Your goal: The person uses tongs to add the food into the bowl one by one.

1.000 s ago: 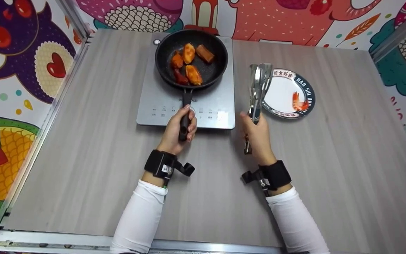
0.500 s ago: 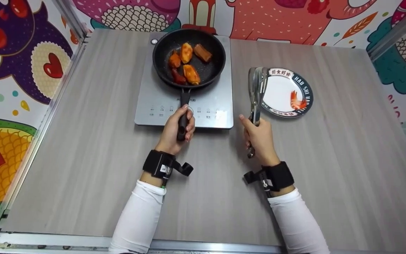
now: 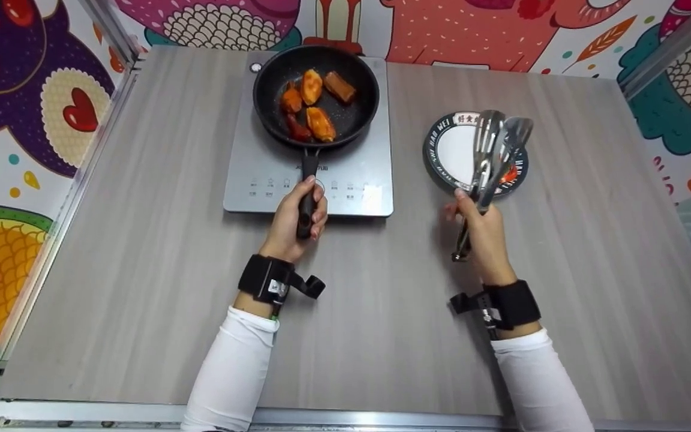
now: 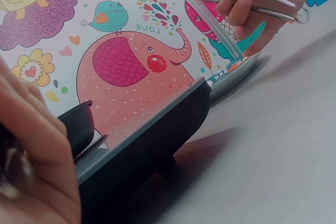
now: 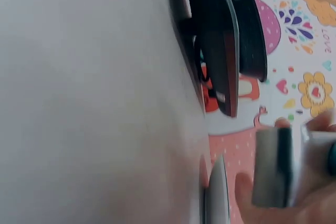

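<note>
My left hand [image 3: 293, 217] grips the black handle of a frying pan [image 3: 357, 120], which sits on a silver induction cooker [image 3: 243, 174]. Several food pieces lie in the pan, among them two orange-yellow pieces [image 3: 320, 124] and a brown block [image 3: 339, 87]. In my right hand [image 3: 484, 235] are metal tongs [image 3: 486, 156], held above a round plate [image 3: 435, 147] with a dark lettered rim. A shrimp [image 3: 508, 174] on that plate is partly hidden behind the tongs. The left wrist view shows the tongs [image 4: 273, 14] in the right hand, over the plate's edge.
Everything stands on a grey wood-grain table [image 3: 381, 336]. Cartoon-printed walls [image 3: 459, 30] close it in at the back and sides. A metal rail [image 3: 81, 413] runs along the front edge. The cooker's dark side [image 5: 215, 51] shows in the right wrist view.
My right hand has moved right with the tongs, from left of the plate to over it. The left hand keeps its grip on the pan handle. The whole head view has shifted slightly.
</note>
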`<state>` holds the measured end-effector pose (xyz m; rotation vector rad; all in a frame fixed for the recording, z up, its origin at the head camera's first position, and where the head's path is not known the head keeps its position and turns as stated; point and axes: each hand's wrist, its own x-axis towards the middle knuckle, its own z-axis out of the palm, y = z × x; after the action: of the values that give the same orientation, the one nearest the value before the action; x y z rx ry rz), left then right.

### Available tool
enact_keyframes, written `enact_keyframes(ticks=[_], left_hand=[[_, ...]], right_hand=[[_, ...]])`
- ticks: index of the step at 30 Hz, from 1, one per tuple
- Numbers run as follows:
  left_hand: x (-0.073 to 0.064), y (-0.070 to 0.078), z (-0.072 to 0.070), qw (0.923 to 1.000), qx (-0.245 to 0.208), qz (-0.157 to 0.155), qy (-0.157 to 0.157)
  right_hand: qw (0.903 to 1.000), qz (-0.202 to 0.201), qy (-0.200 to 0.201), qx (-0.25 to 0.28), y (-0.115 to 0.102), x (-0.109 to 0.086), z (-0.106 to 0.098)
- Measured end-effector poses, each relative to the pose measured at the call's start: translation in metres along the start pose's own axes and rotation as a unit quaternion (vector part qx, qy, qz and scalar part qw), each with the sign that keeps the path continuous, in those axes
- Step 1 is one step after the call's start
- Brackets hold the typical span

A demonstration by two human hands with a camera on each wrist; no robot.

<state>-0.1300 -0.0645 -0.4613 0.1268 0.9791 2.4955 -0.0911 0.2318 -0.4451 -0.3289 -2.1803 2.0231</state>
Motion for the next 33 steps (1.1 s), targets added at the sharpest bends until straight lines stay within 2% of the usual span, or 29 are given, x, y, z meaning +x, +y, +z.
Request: enact_keyframes(ticks=[3, 7, 8, 11, 14, 16, 22, 26, 31, 33], left_hand=[[0.000, 0.000, -0.001, 0.9999, 0.011, 0.002, 0.000], [0.000, 0.002, -0.001, 0.9998, 0.020, 0.005, 0.001], [0.001, 0.002, -0.001, 0.9998, 0.018, 0.006, 0.001], [0.001, 0.002, -0.001, 0.9999, 0.013, 0.008, 0.002], [0.001, 0.001, 0.000, 0.9999, 0.011, 0.005, 0.003], [0.000, 0.001, 0.000, 1.0000, 0.007, 0.002, 0.005], [-0.001, 0.000, 0.000, 0.9999, 0.004, 0.002, 0.011], [0.000, -0.001, 0.000, 1.0000, 0.005, 0.004, 0.008], [0.000, -0.001, 0.000, 0.9999, 0.008, 0.005, 0.008], [0.000, -0.001, 0.000, 0.9999, 0.011, 0.006, 0.008]], right_hand=[[0.9999, 0.007, -0.012, 0.001, -0.004, 0.000, -0.013], [0.9986, 0.024, -0.028, 0.039, -0.003, 0.004, -0.033], [0.9979, 0.032, -0.024, 0.050, -0.001, 0.006, -0.038], [0.9975, 0.058, 0.004, 0.041, -0.003, 0.007, -0.054], [0.9969, 0.068, 0.038, -0.006, -0.008, 0.007, -0.069], [0.9962, 0.068, 0.044, -0.031, -0.010, 0.008, -0.079], [0.9918, 0.065, 0.003, -0.110, -0.006, 0.010, -0.105], [0.9809, 0.060, -0.010, -0.185, 0.000, 0.013, -0.118], [0.9667, 0.045, -0.029, -0.250, 0.005, 0.018, -0.127], [0.9572, 0.040, -0.028, -0.285, 0.005, 0.020, -0.130]])
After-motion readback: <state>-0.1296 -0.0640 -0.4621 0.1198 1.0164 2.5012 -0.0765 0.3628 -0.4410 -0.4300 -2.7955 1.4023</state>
